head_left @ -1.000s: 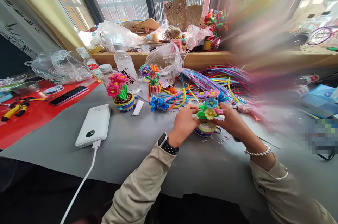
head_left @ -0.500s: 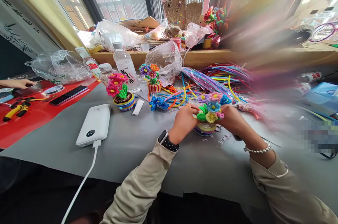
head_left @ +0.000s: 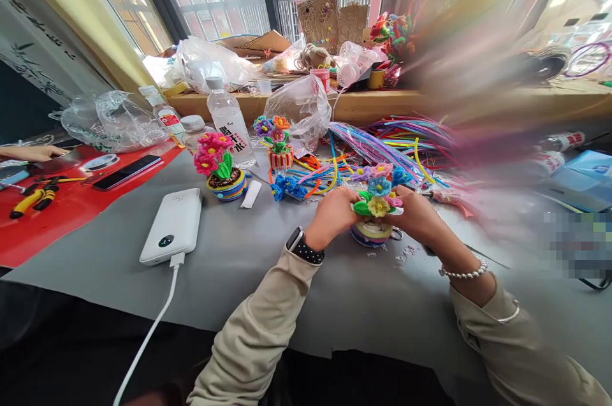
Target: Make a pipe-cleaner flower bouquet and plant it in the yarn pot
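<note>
A bunch of pipe-cleaner flowers in blue, yellow, pink and purple, with green leaves, stands over a small striped pot. A pale filling shows at the pot's top. My left hand grips the bunch low on its left side, fingers closed near the green leaves. From the right, my right hand closes on the base of the same bunch. Petals and the hands themselves hide most fingertips and the stems. Small pale crumbs lie on the table right of the pot.
Left of my hands are a finished pink flower pot, a smaller flower pot, blue flowers and a white power bank on a cable. Loose pipe cleaners lie behind. Another person's hand is at far left, near pliers.
The flower bunch has shifted slightly up and left in my hands, tilting a little. The pot stays in place. Both hands keep their hold.
</note>
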`<action>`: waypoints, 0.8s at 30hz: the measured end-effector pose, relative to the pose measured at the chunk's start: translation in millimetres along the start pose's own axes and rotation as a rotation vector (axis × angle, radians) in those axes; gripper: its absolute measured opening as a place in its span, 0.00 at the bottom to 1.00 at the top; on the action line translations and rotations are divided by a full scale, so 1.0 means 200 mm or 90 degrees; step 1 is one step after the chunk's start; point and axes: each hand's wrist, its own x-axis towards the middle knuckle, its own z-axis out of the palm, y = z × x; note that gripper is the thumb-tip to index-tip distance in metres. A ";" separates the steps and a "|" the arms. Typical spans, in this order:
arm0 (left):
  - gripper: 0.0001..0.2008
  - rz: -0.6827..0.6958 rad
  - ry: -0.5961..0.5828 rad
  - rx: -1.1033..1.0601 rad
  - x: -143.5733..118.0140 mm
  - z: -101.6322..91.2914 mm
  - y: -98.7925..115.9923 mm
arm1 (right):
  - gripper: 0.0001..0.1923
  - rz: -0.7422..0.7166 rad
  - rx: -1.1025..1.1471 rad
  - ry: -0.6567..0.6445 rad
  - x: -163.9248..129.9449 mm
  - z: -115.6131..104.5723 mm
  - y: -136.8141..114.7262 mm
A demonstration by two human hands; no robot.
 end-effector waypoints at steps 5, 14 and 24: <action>0.13 0.047 -0.008 -0.097 0.00 0.04 -0.02 | 0.07 -0.019 0.025 -0.003 -0.01 0.00 0.02; 0.11 0.031 0.033 -0.175 -0.03 0.05 -0.03 | 0.09 -0.008 0.134 -0.006 -0.02 0.03 0.07; 0.11 0.003 0.058 -0.135 -0.05 0.05 -0.04 | 0.06 -0.016 0.030 -0.037 0.02 0.01 0.01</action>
